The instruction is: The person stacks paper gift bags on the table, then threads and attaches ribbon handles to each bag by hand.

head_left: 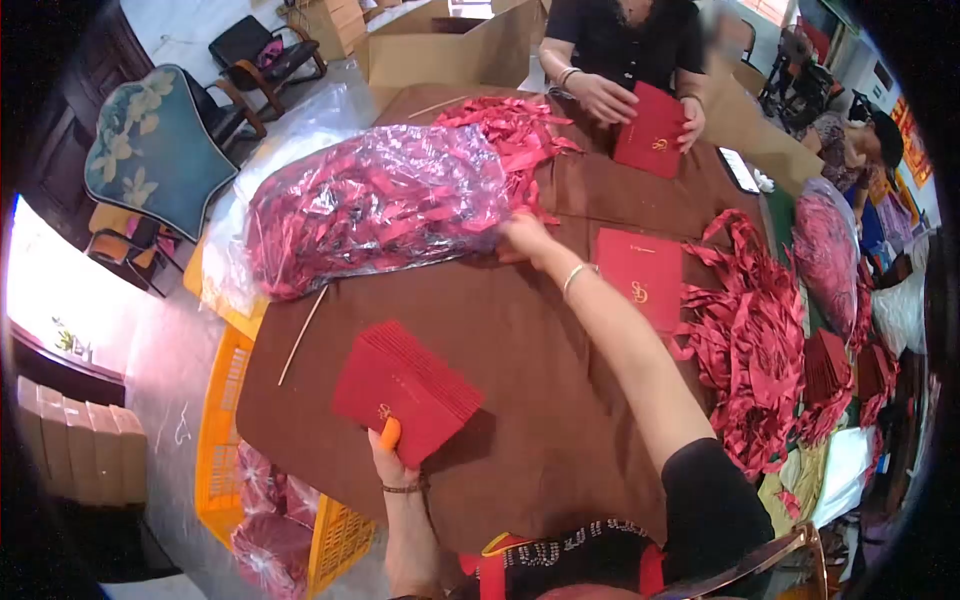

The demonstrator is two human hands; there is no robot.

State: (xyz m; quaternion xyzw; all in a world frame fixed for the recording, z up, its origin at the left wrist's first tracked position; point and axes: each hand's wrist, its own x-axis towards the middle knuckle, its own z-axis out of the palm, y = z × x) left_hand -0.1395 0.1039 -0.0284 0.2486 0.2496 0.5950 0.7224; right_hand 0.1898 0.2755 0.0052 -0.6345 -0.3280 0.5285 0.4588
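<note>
My left hand (392, 455) grips a fanned stack of red cards (405, 390) with gold print, held above the brown tabletop; an orange cover sits on the thumb. My right hand (524, 240) reaches across to the near right end of a clear plastic bag (380, 205) filled with red ribbons, its fingers closed on the bag's edge. Loose red ribbons (515, 135) lie behind that bag. To the right of my right forearm are a flat red card (640, 275) with a gold logo and a large heap of red ribbons (745, 350).
Across the brown table (540, 400), another person (625, 40) holds a red card (652, 130). A phone (738, 170) lies at the right edge. Thin sticks (302, 335) rest on the tabletop. Yellow crates (222, 430) with bagged red items stand below left. Another person (850, 145) is far right.
</note>
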